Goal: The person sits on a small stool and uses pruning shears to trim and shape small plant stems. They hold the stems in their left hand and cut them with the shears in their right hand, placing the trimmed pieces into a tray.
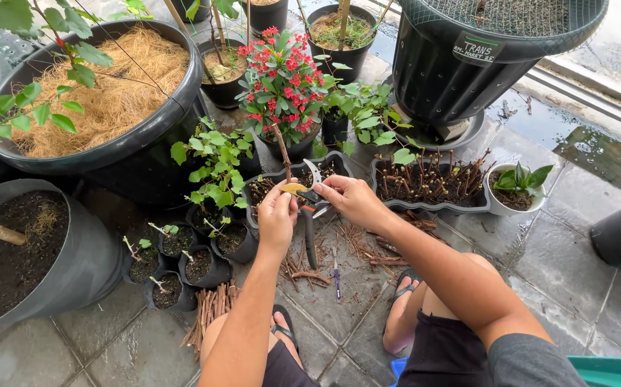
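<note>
Left hand (276, 215): fingers curled shut round a thin brown cutting (282, 154), gripping low; stem rises upright past the thumb twd the red-flowered plant (282, 86).
Right hand (350, 199): closed on the pruning shears (311, 208), fingers wrapped at the pivot end; dark handles hang down between the two wrists.
Shear blades: pale curved blade (314, 172) sits just beside the stem, right above the left thumb. Can't tell if it's touching the bark yet.
Yellow bit (293, 188): something yellowish at the left fingertips, too small to ID.
Where it's happening: over the front edge of the dark rectangular tray (339, 161) w/ short cut sticks in soil; a second tray (468, 206) of sticks to the right.
On the floor: trimmed twigs (357, 240) scattered under the hands, bundle of cuttings (210, 312) by the left knee, small black pots (181, 265) w/ sprouting sticks beside it.
Doing it well, imo: keep the left thumb clear below the blade, hold the stem steady, make one clean squeeze, not a chew. An angled cut close to a node looks right.
Risk: blade v. close to the fingers; a slip on the wet tiles (540, 244) or a twisting stem = crushed wood or a nick.
</note>
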